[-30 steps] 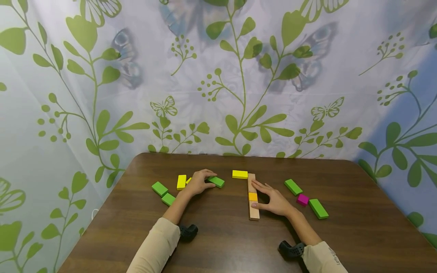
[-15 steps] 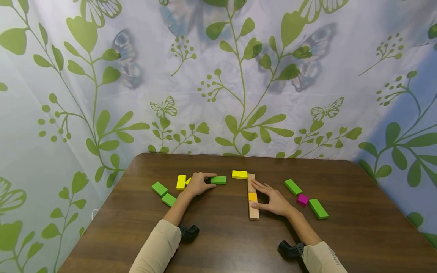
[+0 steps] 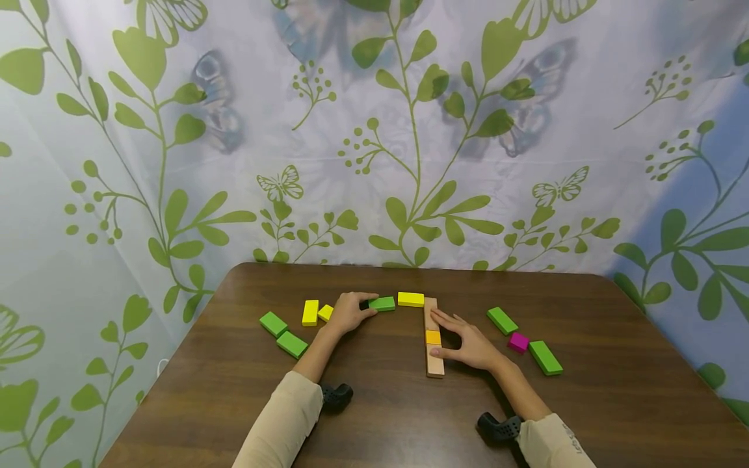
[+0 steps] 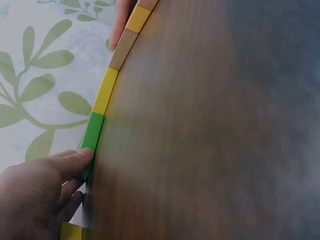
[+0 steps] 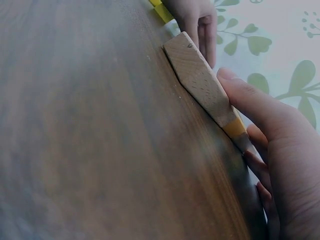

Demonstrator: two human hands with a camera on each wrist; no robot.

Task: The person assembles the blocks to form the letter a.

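My left hand (image 3: 346, 315) pinches a green block (image 3: 384, 303) between thumb and fingers at the back of the table. Its right end stands close to a yellow block (image 3: 411, 299); in the left wrist view the two line up end to end. That yellow block meets the far end of a row made of a plain wooden block (image 3: 430, 304), a small orange block (image 3: 433, 337) and another wooden block (image 3: 435, 367). My right hand (image 3: 473, 344) rests spread along this row, thumb on the nearer wooden block (image 5: 195, 75) and fingertips on the farther one.
On the left lie two green blocks (image 3: 292, 344), a yellow block (image 3: 311, 312) and a small yellow piece (image 3: 326, 313). To the right are a magenta block (image 3: 518, 342) and two green ones (image 3: 545, 358). A patterned curtain (image 3: 374, 195) hangs behind the brown table (image 3: 374, 416).
My left hand has turned the green block straight and moved it right and slightly back, toward the yellow block. The right hand stays in place on the wooden row.
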